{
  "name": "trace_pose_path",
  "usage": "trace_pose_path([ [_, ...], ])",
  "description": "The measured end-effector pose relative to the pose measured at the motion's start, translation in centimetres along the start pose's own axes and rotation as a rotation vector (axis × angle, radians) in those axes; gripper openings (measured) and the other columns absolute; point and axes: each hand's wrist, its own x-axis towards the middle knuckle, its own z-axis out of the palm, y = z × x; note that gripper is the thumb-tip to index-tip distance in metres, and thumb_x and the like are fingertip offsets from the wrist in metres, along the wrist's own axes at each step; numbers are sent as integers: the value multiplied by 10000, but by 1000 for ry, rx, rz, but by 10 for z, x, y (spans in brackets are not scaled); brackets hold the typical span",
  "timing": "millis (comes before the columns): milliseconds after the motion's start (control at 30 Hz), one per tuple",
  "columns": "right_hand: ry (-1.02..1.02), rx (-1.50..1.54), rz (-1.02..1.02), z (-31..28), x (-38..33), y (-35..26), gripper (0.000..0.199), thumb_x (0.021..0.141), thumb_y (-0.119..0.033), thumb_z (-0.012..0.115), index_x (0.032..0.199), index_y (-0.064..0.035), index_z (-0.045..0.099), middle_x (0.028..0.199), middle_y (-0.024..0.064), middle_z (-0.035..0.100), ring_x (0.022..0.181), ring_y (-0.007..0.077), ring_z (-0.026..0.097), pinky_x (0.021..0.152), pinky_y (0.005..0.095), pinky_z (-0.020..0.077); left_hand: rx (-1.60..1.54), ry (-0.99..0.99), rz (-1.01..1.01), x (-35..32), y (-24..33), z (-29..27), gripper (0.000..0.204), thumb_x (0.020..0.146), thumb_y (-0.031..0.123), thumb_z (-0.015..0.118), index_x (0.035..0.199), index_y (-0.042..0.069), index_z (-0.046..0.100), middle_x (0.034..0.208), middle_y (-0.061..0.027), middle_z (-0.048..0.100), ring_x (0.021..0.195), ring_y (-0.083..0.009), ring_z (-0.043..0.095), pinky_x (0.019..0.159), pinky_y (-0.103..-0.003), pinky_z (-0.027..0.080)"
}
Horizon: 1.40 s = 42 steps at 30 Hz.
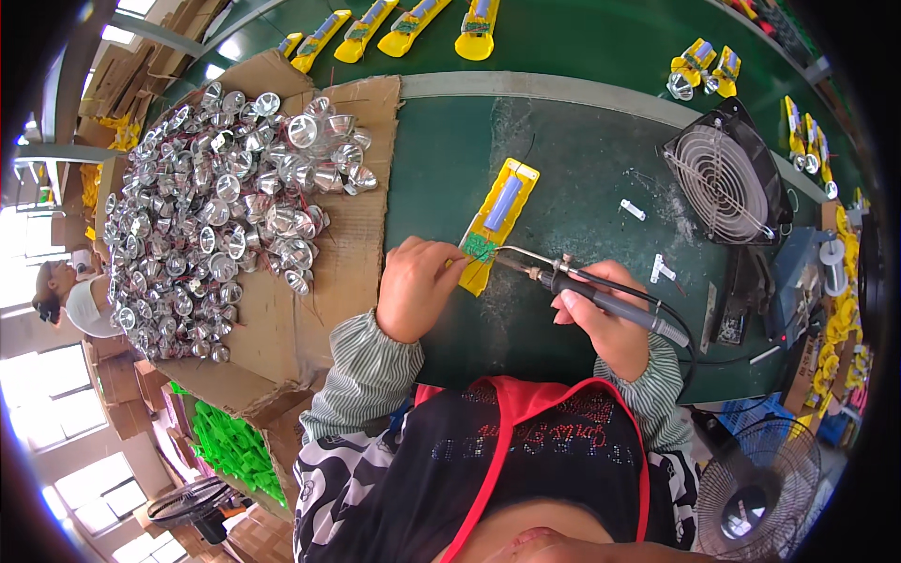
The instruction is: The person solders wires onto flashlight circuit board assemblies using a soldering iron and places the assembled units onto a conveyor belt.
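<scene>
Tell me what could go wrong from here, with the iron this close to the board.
Burn: the left hand has its fingertips at the board, near the tip of the iron; if it is hot, a slip of the right hand might scorch them.

Heat damage: the blue cell lies next to the board on the yellow casing, so a stray tip could mark either.

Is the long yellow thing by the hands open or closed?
Open: the yellow casing has no cover over its insides, so you can see a purple-blue cylinder and a green circuit board.
</scene>
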Motion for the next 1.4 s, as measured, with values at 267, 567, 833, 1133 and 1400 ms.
trace_pose_path([
  [267,-38,-19,-3,4,11,6,152,830,-14,605,949,56,540,800,127,654,670,146,649,602,256,537,-11,-56,9,6,-1,1,77,747,94,671,772,27,641,567,-51,507,608,-230,483,616,-356,401],
  [567,-41,-40,30,3,15,8,166,826,-24,614,947,59,537,778,123,653,656,146,648,590,249,528,-58,-89,-20,9,-1,1,72,742,84,664,756,23,630,572,-54,497,609,-227,469,615,-356,394],
  [833,10,1,40,-1,9,0,168,833,-41,614,944,54,531,795,129,654,668,145,648,605,252,536,-67,-102,-39,9,-2,0,72,747,91,665,756,25,638,574,-54,500,622,-227,476,610,-359,399],
  [1133,28,14,40,-3,0,-2,167,840,-40,610,949,54,526,798,130,651,673,143,644,611,255,540,-72,35,85,1,-1,-16,106,764,57,644,859,12,660,768,-108,564,744,-256,546,674,-357,443],
  [1400,26,11,35,-6,-2,-4,162,840,-37,608,953,48,527,802,126,648,678,145,641,614,258,541,352,-83,176,-57,-7,-53,287,695,44,651,978,79,670,826,-84,551,757,-246,546,671,-353,459],
])
